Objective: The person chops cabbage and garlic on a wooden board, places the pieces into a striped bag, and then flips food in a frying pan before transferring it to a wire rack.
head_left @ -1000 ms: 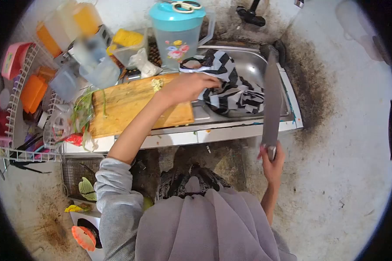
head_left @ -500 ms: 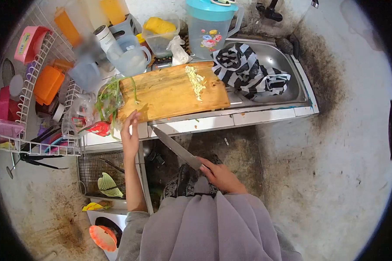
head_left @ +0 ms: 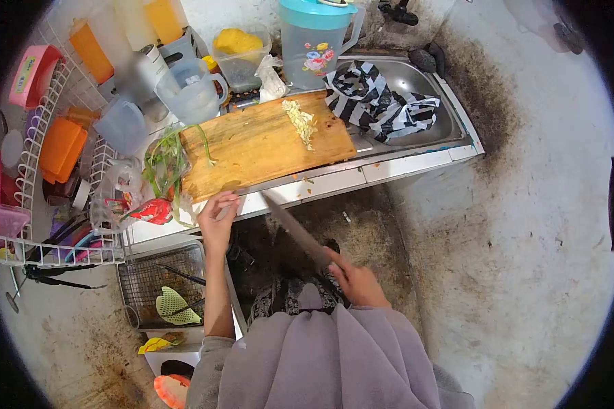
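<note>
My right hand (head_left: 359, 281) is closed round the handle of a large kitchen knife (head_left: 297, 230). Its blade points up and left, the tip near the front edge of the counter. My left hand (head_left: 217, 221) is just in front of the wooden cutting board (head_left: 245, 146), fingers curled toward the thumb; whatever they may pinch is too small to make out. On the board's right part lies a pile of chopped pale pieces (head_left: 300, 125), perhaps garlic. Green leafy stalks (head_left: 165, 160) in clear plastic lie at the board's left end, one stalk reaching onto it.
Right of the board, a black-and-white striped plastic bag (head_left: 375, 102) lies in the steel sink (head_left: 450, 129). Behind stand a blue-lidded pitcher (head_left: 314, 51), a clear jug (head_left: 191, 92) and a tub (head_left: 242, 65). A white wire rack (head_left: 37, 146) with plasticware is at left.
My left hand's fingers have curled in, and the hand has shifted slightly right and down relative to the board. The knife stays in my right hand. The view has shifted slightly.
</note>
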A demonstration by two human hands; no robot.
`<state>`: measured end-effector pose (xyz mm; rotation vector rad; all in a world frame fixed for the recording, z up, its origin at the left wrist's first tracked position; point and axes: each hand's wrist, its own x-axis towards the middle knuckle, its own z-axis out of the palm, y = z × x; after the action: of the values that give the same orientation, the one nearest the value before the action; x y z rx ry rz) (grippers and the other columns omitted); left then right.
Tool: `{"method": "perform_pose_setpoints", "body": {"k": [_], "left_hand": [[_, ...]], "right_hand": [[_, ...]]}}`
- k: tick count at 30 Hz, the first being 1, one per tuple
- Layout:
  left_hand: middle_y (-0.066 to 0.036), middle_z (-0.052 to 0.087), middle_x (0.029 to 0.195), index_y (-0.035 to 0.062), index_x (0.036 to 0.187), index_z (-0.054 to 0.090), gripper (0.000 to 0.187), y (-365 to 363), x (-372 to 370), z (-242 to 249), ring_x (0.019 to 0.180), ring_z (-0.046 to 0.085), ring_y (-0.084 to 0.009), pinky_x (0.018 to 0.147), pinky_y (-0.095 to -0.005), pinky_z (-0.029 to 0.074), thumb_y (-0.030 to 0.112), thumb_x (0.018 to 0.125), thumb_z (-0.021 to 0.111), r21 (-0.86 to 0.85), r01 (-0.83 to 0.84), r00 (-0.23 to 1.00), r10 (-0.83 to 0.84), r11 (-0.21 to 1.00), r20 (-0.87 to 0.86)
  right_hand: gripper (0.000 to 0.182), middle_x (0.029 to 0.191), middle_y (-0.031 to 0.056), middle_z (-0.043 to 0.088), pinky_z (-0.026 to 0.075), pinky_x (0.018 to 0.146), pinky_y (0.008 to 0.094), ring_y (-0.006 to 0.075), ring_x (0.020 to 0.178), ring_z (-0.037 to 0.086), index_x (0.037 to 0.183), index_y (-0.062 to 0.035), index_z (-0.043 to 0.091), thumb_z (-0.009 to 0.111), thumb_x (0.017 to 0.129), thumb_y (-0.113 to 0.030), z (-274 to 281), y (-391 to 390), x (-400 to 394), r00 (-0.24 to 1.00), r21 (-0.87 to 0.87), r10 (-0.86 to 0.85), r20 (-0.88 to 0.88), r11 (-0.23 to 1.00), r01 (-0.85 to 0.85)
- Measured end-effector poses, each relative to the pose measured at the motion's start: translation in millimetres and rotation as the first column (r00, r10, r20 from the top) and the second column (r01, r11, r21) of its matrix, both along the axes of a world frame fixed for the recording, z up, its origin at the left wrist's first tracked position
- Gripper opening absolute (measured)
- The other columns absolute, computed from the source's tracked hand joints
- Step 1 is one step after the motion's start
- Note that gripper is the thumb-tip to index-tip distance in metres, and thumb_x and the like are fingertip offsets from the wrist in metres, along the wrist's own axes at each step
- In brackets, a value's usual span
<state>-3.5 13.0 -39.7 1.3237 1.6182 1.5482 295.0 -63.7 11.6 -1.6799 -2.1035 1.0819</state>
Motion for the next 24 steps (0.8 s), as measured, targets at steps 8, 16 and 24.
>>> {"method": "perform_pose_setpoints", "body": {"k": [8,16,24], "left_hand": [[-0.008,0.068,0.088,-0.0029,0.098,0.062,0.018,11,0,-4,0.085,0.064,-0.0134,0.082,-0.0271,0.046,0.003,0.081,0.066,-0.036,0.034,0.999,-0.035,0.999,-0.021],[-0.01,0.069,0.09,0.0009,0.089,0.069,0.01,16,31,11,0.086,0.065,-0.0144,0.078,-0.0268,0.048,0.008,0.084,0.064,-0.036,0.173,0.975,-0.177,0.984,-0.137],[-0.009,0.069,0.082,0.0006,0.085,0.07,0.011,11,20,3,0.076,0.063,-0.0149,0.068,-0.0264,0.047,0.006,0.076,0.072,-0.034,0.13,0.968,-0.134,0.991,-0.213]], "right_hand": [[0.035,0.079,0.0256,0.06,0.046,0.063,0.0478,0.0424,0.074,0.06,0.128,-0.0197,0.048,0.044,0.095,-0.031,-1,11,57,0.944,0.093,-0.319,0.082,0.946,0.312],[0.036,0.081,0.025,0.062,0.047,0.064,0.0495,0.0427,0.074,0.06,0.129,-0.0195,0.046,0.044,0.095,-0.031,-12,-3,14,0.951,0.077,-0.306,0.044,0.95,0.302],[0.037,0.088,0.0253,0.062,0.047,0.072,0.0446,0.0426,0.082,0.06,0.127,-0.0136,0.049,0.043,0.095,-0.032,-13,5,49,0.891,-0.105,-0.446,0.086,0.885,0.454]]}}
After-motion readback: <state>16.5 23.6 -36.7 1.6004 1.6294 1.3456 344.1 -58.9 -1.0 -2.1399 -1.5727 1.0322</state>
